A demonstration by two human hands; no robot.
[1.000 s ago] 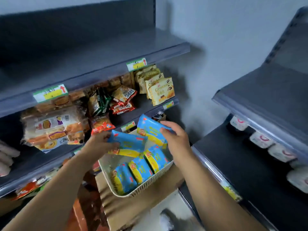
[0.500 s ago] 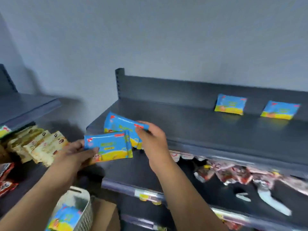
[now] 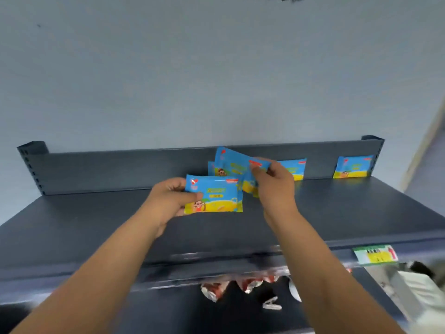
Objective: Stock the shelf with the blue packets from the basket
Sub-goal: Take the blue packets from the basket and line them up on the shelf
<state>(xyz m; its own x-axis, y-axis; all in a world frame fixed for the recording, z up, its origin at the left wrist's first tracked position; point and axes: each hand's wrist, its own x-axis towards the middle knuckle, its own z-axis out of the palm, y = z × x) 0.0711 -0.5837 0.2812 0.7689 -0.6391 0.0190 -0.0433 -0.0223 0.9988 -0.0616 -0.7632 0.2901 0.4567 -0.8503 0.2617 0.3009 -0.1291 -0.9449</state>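
The step in hand looks like standing two blue packets along the back of the top shelf. By my reading the right hand goes first. It pinches the tilted packet by its upper right corner between thumb and fingertips. That packet leans with its top toward eleven o'clock, just in front of the back panel.

To do this well, bring the bottom edge down flat on the shelf, tip the top back until it rests on the panel, and only then let go. A soft packet released early would likely slide or flop forward. Set it beside, not over, the leaning packet, which stands at three o'clock of the hand and is partly hidden by it. The end packet stands further along toward three o'clock, well apart, near the shelf's right post. A blue edge at nine o'clock of the tilted packet may be one more; I cannot tell.

The left hand grips the near packet by its left end, thumb on the front face and fingers behind. It holds the packet upright and face-on over the middle of the shelf; whether it touches the shelf I cannot tell. Both forearms reach up from six o'clock and converge, with the hands near each other. The basket is out of view.
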